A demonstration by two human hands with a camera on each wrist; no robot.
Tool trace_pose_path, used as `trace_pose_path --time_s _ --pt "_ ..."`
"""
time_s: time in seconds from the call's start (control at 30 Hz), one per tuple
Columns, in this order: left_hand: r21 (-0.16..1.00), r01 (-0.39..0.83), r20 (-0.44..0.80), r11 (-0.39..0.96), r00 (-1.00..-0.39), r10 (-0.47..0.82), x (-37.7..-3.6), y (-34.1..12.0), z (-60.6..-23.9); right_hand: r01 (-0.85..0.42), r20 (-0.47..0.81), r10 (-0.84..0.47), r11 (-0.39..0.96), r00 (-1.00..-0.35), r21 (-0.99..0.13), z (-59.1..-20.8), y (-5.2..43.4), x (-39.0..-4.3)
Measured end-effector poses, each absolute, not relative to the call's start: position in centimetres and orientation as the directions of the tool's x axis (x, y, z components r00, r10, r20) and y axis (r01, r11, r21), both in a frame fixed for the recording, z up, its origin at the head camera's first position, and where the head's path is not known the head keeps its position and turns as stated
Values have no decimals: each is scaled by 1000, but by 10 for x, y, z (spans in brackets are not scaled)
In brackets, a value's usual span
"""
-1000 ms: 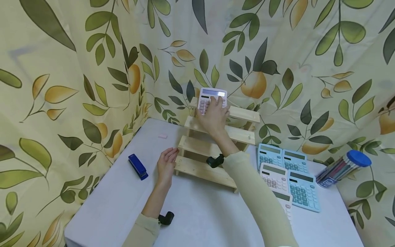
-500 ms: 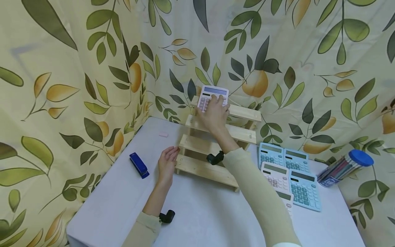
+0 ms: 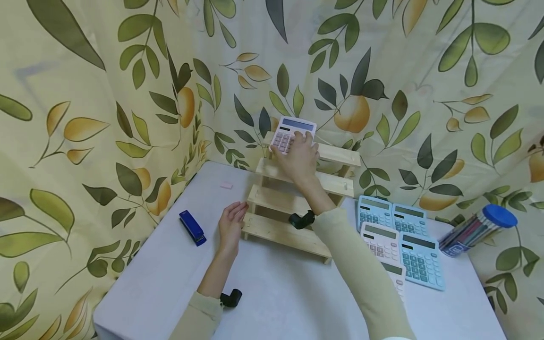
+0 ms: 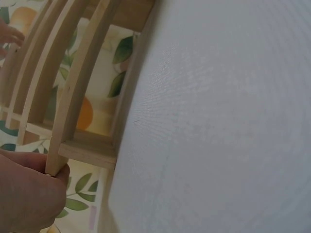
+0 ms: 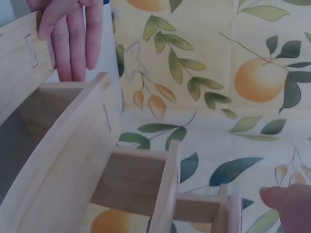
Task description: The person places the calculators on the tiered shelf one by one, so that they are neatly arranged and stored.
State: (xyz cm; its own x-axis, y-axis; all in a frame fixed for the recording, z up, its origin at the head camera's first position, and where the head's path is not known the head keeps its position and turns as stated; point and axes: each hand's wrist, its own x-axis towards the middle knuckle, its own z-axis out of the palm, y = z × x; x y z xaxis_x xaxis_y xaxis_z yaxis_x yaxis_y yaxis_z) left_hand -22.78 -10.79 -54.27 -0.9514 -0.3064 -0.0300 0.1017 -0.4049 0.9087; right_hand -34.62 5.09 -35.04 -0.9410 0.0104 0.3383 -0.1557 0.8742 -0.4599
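The right hand (image 3: pixel 299 158) reaches up to the top step of the stepped pale wooden display rack (image 3: pixel 278 200) and holds a pink desk calculator with a grey screen (image 3: pixel 292 133) there. The calculator stands tilted back on the top step, screen uppermost, against the leaf-and-orange printed curtain (image 3: pixel 85 94). The hand's grip is narrow: the fingers (image 3: pixel 302 140) lie curled over the keypad and the lower right part of the calculator, covering much of the keys. How the thumb lies behind the hand cannot be told. In the right wrist view only a fingertip (image 5: pixel 286 199) shows at the lower right edge, next to the rack's slats (image 5: pixel 63 160).

The left hand (image 3: pixel 231 227) rests on the white counter (image 3: pixel 272 293) at the rack's lower left corner, its fingers loosely bent and touching the end of the rack's lowest steps. In the left wrist view this hand (image 4: pixel 29 191) presses against the end of a wooden slat (image 4: pixel 73 97), and it closes round nothing.

On the counter to the left of that hand lies a blue stapler (image 3: pixel 192 227). To the right of the rack lie flat a group of light blue and pink calculators (image 3: pixel 399 245), just beside one another. Beyond them, at the counter's far right, a clear tube of coloured pencils with a blue cap (image 3: pixel 478 230) lies tilted. A small pink eraser (image 3: pixel 225 185) sits near the back left of the counter.
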Motion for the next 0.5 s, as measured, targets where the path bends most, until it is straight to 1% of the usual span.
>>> trace_pose_path --time_s 0.27,0.5 --pt "913 85 -44 -400 -953 -301 -228 -104 -543 -225 419 -12 858 -908 -462 -352 78 -328" --pt "912 90 -42 -401 -950 -309 -229 -108 -543 -309 482 -59 834 -874 -458 -344 97 -300"
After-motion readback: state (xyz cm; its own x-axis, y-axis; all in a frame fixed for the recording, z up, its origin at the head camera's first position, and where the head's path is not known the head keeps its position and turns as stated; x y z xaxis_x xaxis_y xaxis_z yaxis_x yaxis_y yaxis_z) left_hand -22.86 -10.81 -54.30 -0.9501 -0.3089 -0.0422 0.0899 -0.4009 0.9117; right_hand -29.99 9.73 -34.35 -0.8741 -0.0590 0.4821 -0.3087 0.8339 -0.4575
